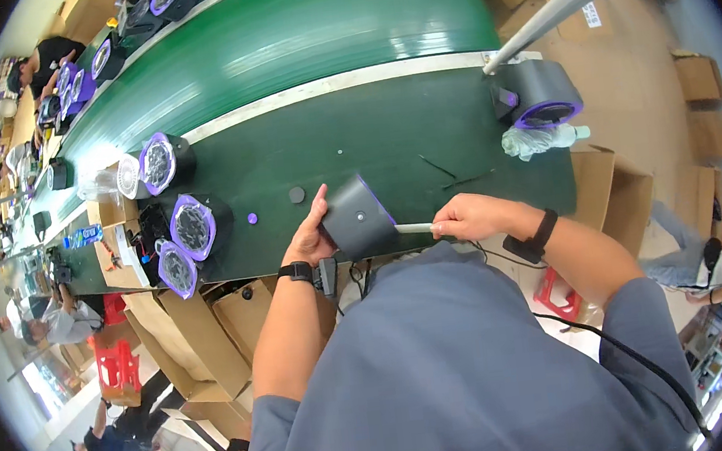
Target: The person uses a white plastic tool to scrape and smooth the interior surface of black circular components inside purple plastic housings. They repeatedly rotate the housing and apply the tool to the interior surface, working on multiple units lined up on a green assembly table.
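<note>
Green worktop [403, 124]; cartons [593, 192] alongside; left grip [313, 232] clamped on housing [356, 219], right grip [468, 217] on pale rod [414, 229]

dark grey housing [348, 216], purple rim [379, 201]; whitish rod [414, 229]; dark green tabletop [420, 118]; grey shirt [453, 348].

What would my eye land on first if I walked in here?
Probably the wide green belt sweeping across the top of the picture. Then, near the middle, the left hand holding a dark case with a purple rim, and the right hand holding a pale stick at that rim. On the table to the left, more purple-rimmed cases stand out.
</note>
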The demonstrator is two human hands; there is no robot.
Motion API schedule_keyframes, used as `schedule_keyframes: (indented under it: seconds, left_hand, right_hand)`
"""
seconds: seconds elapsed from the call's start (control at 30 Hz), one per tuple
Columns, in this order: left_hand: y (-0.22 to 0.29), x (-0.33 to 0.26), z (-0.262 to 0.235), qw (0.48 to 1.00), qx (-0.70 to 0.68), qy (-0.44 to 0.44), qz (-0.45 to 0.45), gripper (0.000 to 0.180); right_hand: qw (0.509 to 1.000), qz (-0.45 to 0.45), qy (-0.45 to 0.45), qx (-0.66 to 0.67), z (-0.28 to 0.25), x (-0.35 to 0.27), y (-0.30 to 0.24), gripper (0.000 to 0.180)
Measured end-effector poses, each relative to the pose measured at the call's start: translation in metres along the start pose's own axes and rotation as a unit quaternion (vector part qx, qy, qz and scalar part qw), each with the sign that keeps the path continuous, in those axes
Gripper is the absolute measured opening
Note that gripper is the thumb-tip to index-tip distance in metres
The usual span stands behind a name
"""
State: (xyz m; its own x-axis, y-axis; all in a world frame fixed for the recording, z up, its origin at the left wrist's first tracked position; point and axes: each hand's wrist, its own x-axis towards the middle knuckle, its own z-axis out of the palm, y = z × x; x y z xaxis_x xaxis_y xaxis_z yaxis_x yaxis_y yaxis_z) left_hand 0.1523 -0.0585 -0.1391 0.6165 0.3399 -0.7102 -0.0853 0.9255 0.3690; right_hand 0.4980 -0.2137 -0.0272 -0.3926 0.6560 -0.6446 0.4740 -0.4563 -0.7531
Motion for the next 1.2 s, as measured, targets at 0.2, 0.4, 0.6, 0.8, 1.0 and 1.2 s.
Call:
schedule_keyframes:
  seconds: [0.2, 0.4, 0.6, 0.8, 1.0, 1.2]
  left_hand:
    - [0.003, -0.017, 0.042, 0.986, 0.148, 0.017, 0.08, 0.104]
    - [0.032, -0.038, 0.038, 0.784, 0.598, 0.02, 0.164, 0.137]
    - [0.052, -0.051, 0.103, 0.489, 0.821, 0.106, 0.274, 0.143]
    - [0.065, -0.033, 0.136, 0.276, 0.933, -0.025, 0.229, 0.144]
    - [0.029, -0.007, 0.146, 0.331, 0.921, -0.025, 0.205, 0.148]
    - [-0.018, -0.002, 0.172, 0.487, 0.852, 0.155, 0.108, 0.141]
  right_hand:
    - [0.998, 0.014, 0.054, -0.023, 0.003, -0.007, 0.014, 0.038]
    - [0.916, 0.013, 0.099, -0.388, -0.039, -0.006, -0.042, 0.029]
    - [0.825, -0.042, 0.148, -0.543, -0.053, 0.018, -0.082, 0.011]
    - [0.761, -0.025, 0.08, -0.643, -0.064, 0.035, -0.116, 0.013]
    - [0.814, 0.065, 0.132, -0.562, -0.054, 0.038, -0.094, 0.017]
    - [0.852, 0.144, 0.108, -0.491, -0.027, 0.031, -0.086, 0.021]
